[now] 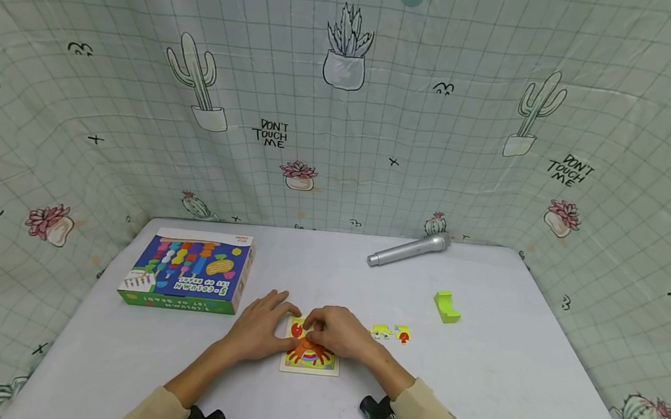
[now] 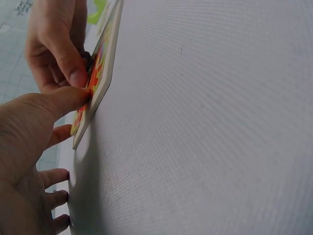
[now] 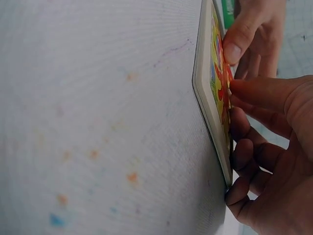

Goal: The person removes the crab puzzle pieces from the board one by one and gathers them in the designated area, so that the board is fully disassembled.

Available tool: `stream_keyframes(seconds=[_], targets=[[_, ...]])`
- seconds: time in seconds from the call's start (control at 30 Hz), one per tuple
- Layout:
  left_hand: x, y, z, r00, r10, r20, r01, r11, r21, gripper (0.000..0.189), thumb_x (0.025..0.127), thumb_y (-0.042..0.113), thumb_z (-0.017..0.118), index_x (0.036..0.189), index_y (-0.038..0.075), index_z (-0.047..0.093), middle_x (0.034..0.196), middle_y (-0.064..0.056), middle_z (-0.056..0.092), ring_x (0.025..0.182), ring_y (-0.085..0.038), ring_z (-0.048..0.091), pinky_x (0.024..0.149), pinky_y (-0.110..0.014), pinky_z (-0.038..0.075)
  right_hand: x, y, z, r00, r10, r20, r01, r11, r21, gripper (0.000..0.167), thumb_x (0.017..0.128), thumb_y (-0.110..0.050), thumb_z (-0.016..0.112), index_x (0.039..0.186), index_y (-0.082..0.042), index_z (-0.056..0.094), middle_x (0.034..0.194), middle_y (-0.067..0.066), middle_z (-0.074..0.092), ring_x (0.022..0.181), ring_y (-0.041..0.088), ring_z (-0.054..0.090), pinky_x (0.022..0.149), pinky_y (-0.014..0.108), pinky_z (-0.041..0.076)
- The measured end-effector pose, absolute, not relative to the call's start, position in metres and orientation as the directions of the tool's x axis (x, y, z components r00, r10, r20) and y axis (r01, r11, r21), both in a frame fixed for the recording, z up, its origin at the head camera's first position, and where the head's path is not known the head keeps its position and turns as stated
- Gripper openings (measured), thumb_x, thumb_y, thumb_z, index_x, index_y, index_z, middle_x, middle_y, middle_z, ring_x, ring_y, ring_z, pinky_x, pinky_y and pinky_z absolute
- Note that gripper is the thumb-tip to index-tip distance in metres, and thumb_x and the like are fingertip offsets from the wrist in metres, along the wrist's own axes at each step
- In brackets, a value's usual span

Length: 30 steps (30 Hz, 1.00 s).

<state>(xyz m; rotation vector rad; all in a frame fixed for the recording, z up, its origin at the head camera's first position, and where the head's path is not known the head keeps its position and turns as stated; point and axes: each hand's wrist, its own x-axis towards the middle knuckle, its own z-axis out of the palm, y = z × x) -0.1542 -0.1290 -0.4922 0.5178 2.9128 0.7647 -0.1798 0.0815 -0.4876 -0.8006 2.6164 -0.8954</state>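
Note:
A small crab picture puzzle (image 1: 310, 360), orange and red on yellow in a pale wooden frame, lies flat on the table between both hands. My left hand (image 1: 259, 330) spreads its fingers along the left side, its thumb on the picture and its index finger at the far left corner. From the right, my right hand (image 1: 339, 331) bends over the upper part, pinching a puzzle piece mostly hidden by the fingers. In the right wrist view its thumb (image 3: 259, 93) meets the red part of the picture, with the other fingers curled close to the frame.
Two loose puzzle pieces, one yellow-green (image 1: 381, 332) and one with a red spot (image 1: 402, 334), lie right of the right hand. Beyond them is a bright green block (image 1: 447, 307). A silver microphone (image 1: 409, 249) rests near the back edge; a bead-set box (image 1: 189, 270) stands at left.

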Motion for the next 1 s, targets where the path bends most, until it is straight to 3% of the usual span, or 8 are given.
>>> stream_keyframes(seconds=[0.7, 1.0], targets=[[-0.1557, -0.1290, -0.4927, -0.938, 0.348, 0.014, 0.310, 0.817, 0.486, 0.041, 0.080, 0.040, 0.082, 0.114, 0.022, 0.070, 0.153, -0.018, 0.045, 0.147, -0.044, 0.030, 0.114, -0.067, 0.025, -0.1801, 0.0839, -0.4854, -0.815, -0.574, -0.078, -0.389, 0.641, -0.661, 0.013, 0.092, -0.018, 0.071, 0.104, -0.014, 0.074, 0.071, -0.010, 0.058, 0.061, 0.004, 0.051, 0.057, 0.021, 0.043], [-0.1552, -0.1288, -0.4930, -0.938, 0.347, 0.023, 0.313, 0.815, 0.487, 0.040, 0.079, 0.040, 0.082, 0.113, 0.022, 0.070, 0.152, -0.018, 0.045, 0.146, -0.045, 0.031, 0.113, -0.068, 0.025, -0.1830, 0.0850, -0.4849, -0.829, -0.556, -0.055, -0.385, 0.641, -0.664, 0.023, 0.095, -0.019, 0.067, 0.115, -0.010, 0.071, 0.077, -0.010, 0.062, 0.064, 0.004, 0.054, 0.060, 0.021, 0.045]])
